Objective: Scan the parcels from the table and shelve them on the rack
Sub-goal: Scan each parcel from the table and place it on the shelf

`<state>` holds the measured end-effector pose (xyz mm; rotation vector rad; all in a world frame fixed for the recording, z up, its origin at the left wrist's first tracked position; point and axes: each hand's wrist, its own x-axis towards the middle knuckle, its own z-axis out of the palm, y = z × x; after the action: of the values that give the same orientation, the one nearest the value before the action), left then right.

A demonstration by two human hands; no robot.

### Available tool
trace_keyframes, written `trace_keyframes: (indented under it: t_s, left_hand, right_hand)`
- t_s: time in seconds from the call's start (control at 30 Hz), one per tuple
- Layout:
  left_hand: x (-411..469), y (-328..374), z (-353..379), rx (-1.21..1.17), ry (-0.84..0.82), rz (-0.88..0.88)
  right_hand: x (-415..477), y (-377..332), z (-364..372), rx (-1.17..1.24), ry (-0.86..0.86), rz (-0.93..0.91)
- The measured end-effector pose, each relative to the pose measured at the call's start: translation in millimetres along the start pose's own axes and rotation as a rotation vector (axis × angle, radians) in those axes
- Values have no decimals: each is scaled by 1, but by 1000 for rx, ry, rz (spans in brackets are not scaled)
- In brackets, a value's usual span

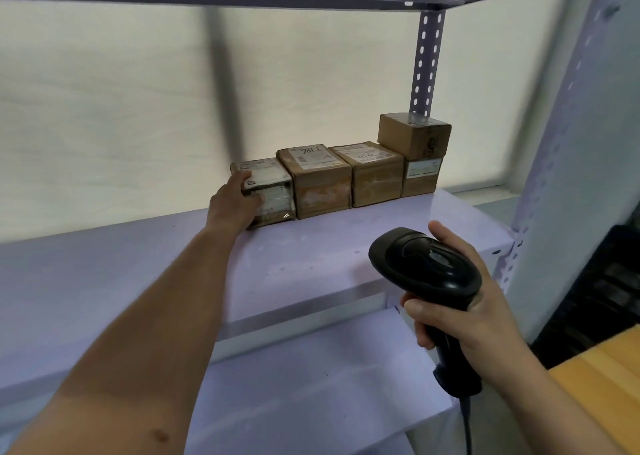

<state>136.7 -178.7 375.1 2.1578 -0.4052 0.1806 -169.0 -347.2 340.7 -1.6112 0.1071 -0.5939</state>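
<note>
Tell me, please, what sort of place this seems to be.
Most likely a parcel storeroom or small depot: a slotted-steel rack holds a row of labelled cardboard parcels, the left hand grips the leftmost parcel, and the right hand holds a corded barcode scanner.

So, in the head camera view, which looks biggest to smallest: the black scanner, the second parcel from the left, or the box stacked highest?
1. scanner, though nearness to the camera inflates it.
2. second parcel from the left.
3. stacked box, slightly smaller-looking.
</note>
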Motion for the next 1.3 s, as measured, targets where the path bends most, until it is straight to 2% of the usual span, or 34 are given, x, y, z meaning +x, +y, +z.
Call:
trace_keyframes:
  t_s: [0.23,0.43,0.53,0.7,1.0,1.3]
  left_hand:
    - [-5,1,1,-8,-7,-10]
    - [-64,38,14,127,268,182]
    - [-116,61,40,98,305,279]
    - [-212,88,104,60,158,391]
    - [-370,143,210,15,-176,390]
    - [-486,211,291,-51,-442,445]
  right_hand:
    - [-10,1,-20,-35,18,4]
    - [-36,-3,-56,-31,37,-21]
    - [-61,-8,-78,-17,68,-17]
    - [-110,-15,-126,-53,132,-29]
    - [-222,-28,-211,-38,200,10]
    - [-330,-44,-297,-93,378,39]
